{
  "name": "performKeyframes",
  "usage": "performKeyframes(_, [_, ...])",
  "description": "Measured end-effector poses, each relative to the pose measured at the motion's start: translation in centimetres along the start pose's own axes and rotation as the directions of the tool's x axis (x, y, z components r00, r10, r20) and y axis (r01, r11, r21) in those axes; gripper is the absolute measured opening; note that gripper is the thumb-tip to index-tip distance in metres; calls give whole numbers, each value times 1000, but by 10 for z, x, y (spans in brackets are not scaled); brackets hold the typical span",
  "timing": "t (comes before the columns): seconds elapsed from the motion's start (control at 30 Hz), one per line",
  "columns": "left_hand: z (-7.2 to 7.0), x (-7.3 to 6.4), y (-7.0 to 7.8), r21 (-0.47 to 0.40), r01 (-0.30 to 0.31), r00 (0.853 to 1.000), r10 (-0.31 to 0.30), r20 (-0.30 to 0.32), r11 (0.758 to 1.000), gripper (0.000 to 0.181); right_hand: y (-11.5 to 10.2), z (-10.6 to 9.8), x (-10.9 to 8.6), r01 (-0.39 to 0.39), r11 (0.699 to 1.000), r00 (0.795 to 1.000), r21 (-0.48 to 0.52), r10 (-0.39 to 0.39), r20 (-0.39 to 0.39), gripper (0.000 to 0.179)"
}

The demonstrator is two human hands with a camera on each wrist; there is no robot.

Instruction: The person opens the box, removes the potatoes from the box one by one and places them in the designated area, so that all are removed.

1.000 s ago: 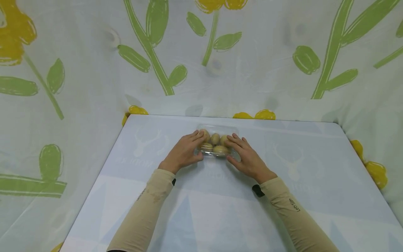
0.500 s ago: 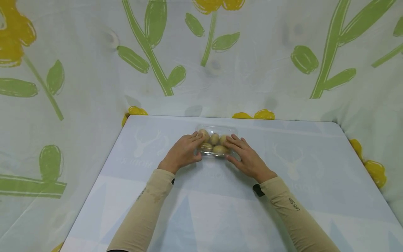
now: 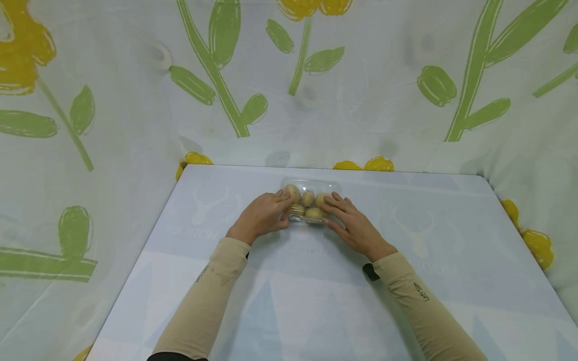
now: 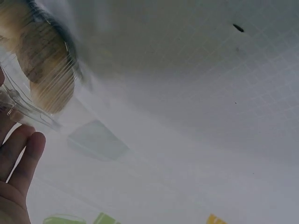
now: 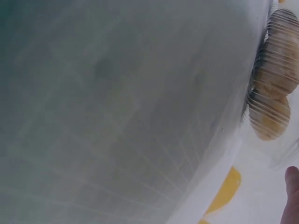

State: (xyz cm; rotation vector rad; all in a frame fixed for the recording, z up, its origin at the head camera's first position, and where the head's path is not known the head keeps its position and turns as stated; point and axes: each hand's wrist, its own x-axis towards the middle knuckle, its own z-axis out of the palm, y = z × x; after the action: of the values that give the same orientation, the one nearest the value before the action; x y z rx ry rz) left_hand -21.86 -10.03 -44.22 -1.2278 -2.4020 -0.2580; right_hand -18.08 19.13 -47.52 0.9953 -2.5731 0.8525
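A clear plastic box [image 3: 311, 183] holding several potatoes [image 3: 308, 198] stands near the far side of the table. My left hand [image 3: 264, 214] grips its left end, fingers over the top and thumb at the front. My right hand [image 3: 356, 228] holds the right end in much the same way. In the left wrist view, ridged plastic covers the potatoes [image 4: 44, 58], with my fingers [image 4: 32, 151] beside the rim. The right wrist view catches potatoes [image 5: 275, 70] through the ridged wall and one fingertip [image 5: 292, 175]. Parts of both box ends are hidden under the hands.
The pale patterned table [image 3: 289, 306] reaches back to a curtain [image 3: 361, 115] printed with green leaves and yellow flowers. More of this cloth hangs along the left and right sides. A dark band [image 3: 371, 272] shows under my right wrist.
Both hands stay on the box, with only slight shifts. The left thumb has moved a little to the left, and the box's front edge sits marginally farther back.
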Motion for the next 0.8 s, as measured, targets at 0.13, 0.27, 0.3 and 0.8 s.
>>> performKeyframes(0.13, [1,0,-1,-7,-12,999,12,-33,1000,34,0,0,0,3,1000,1000,11,-3,-4,47])
performKeyframes(0.27, [5,-2,-2,-1,-39,996,39,-76,999,27,-1,-2,1,-14,999,1000,29,14,-1,45])
performKeyframes(0.3, [5,-2,-3,1,-45,995,45,-87,999,26,-1,-2,1,-20,999,1000,31,20,1,44])
performKeyframes(0.8, [12,-9,-2,44,-55,981,62,-185,998,27,-3,-2,3,-9,1000,1000,23,9,1,44])
